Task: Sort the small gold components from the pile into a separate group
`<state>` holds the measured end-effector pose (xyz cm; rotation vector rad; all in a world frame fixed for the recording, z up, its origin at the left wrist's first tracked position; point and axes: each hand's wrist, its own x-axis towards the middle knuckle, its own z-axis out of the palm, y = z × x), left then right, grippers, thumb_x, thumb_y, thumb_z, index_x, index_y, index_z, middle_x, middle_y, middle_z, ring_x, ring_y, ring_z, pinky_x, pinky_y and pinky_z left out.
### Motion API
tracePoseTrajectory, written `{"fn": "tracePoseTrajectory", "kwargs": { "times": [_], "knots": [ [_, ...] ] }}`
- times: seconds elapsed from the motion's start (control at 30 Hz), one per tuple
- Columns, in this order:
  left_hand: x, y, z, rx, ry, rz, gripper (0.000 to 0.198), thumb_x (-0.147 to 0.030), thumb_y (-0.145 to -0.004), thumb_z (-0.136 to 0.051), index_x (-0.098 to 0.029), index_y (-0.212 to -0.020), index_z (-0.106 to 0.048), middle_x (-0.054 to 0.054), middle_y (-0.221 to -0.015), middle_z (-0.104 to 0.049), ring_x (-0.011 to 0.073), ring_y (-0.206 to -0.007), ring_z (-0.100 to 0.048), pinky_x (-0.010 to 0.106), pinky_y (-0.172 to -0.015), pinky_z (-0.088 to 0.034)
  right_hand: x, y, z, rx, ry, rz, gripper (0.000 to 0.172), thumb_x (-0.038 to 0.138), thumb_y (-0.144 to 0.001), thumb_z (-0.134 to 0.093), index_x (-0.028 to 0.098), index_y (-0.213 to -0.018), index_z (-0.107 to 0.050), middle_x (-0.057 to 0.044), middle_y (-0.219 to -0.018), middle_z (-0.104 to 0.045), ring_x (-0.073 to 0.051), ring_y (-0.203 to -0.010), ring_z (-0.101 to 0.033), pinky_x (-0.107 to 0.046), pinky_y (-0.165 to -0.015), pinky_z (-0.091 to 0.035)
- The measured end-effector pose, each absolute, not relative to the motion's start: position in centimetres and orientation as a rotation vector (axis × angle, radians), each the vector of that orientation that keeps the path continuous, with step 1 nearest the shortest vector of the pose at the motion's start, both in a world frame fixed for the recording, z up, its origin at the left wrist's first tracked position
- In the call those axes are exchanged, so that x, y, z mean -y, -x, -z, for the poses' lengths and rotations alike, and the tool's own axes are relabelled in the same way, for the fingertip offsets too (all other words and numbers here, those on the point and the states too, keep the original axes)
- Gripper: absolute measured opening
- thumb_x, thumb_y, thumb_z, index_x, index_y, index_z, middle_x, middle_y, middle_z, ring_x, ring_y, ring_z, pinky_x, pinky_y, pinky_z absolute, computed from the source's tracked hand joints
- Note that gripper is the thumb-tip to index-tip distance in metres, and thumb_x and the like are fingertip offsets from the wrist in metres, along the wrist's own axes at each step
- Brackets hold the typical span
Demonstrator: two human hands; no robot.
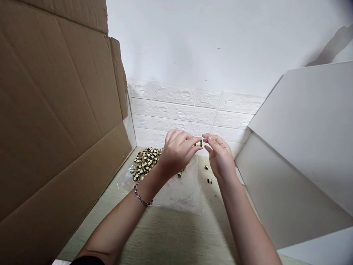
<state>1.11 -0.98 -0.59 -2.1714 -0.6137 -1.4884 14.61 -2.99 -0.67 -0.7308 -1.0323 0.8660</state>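
My left hand (180, 150) pinches a small transformer (198, 143) between thumb and forefinger; it has a yellow-wrapped middle and black ends. Close to its right side is my right hand (220, 155), thumb and fingertips drawn together. Whether a thin wire or pin lies between those fingertips is too small to tell. Behind my left wrist, a heap of similar transformers (146, 162) rests on a clear plastic bag (183, 194). Another transformer (179, 174) lies on the bag just under my left hand, partly hidden.
Two single transformers, one farther back (206, 167) and one nearer (210, 181), lie on the pale tabletop (164, 240) below my right hand. A tall cardboard sheet (50, 105) walls the left side. White panels (296, 171) stand at right; a white brick-patterned wall (177, 109) closes the back.
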Motion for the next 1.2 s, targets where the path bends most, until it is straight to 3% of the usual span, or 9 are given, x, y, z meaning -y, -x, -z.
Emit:
{"fn": "tracePoseTrajectory", "kwargs": {
  "times": [0.2,0.4,0.7,0.93,1.07,1.2],
  "knots": [
    [1.0,-1.4,0.7,0.618,2.210,1.479,0.018,-0.031,-0.078,-0.052,-0.021,-0.090,-0.060,0.002,-0.075,-0.058,0.0143,-0.075,-0.048,0.031,-0.079,-0.034,2.6,-14.2,0.9,0.926,0.740,-1.089,0.006,0.028,-0.061,-0.061,0.023,-0.060,-0.058,0.005,-0.076,-0.060,-0.009,-0.071,-0.047,-0.022,-0.061,-0.031],
    [1.0,-1.6,0.8,0.624,2.242,1.503,0.018,-0.030,-0.078,-0.052,-0.019,-0.089,-0.061,0.002,-0.073,-0.057,0.0139,-0.075,-0.047,0.029,-0.076,-0.035,2.3,-13.7,1.7,0.889,0.623,-1.351,0.004,0.023,-0.062,-0.058,0.022,-0.064,-0.055,0.006,-0.068,-0.055,-0.008,-0.062,-0.045,-0.022,-0.058,-0.035],
    [0.7,-1.7,1.1,0.632,2.245,1.503,0.017,-0.029,-0.079,-0.050,-0.018,-0.086,-0.061,0.003,-0.072,-0.057,0.0143,-0.073,-0.047,0.030,-0.075,-0.035,1.6,-13.5,2.6,0.774,0.601,-1.589,0.008,0.021,-0.067,-0.050,0.022,-0.074,-0.054,0.004,-0.073,-0.060,-0.009,-0.062,-0.051,-0.022,-0.055,-0.040],
    [0.9,-1.2,0.7,0.488,2.176,1.595,0.018,-0.029,-0.074,-0.058,-0.018,-0.088,-0.061,0.002,-0.070,-0.058,0.0121,-0.070,-0.049,0.027,-0.070,-0.038,-0.1,-13.8,3.7,0.736,0.690,-1.433,0.008,0.030,-0.065,-0.057,0.022,-0.066,-0.055,0.006,-0.065,-0.057,-0.008,-0.057,-0.048,-0.020,-0.050,-0.037],
    [0.8,-0.7,0.3,0.476,2.082,1.625,0.038,-0.033,-0.074,-0.058,-0.016,-0.107,-0.053,0.002,-0.071,-0.060,0.0117,-0.068,-0.051,0.025,-0.069,-0.039,0.5,-14.5,2.8,0.827,0.657,-1.213,0.020,0.044,-0.069,-0.053,0.025,-0.071,-0.058,0.004,-0.081,-0.059,-0.009,-0.071,-0.049,-0.021,-0.059,-0.039],
    [0.6,-0.5,0.3,0.499,2.042,1.636,0.054,-0.041,-0.075,-0.054,-0.016,-0.121,-0.041,0.001,-0.071,-0.062,0.0118,-0.067,-0.053,0.025,-0.070,-0.039,2.0,-15.7,1.3,1.086,0.687,-0.791,0.025,0.046,-0.072,-0.049,0.035,-0.094,-0.057,0.005,-0.109,-0.053,-0.013,-0.100,-0.044,-0.026,-0.077,-0.039]
  ]
}}
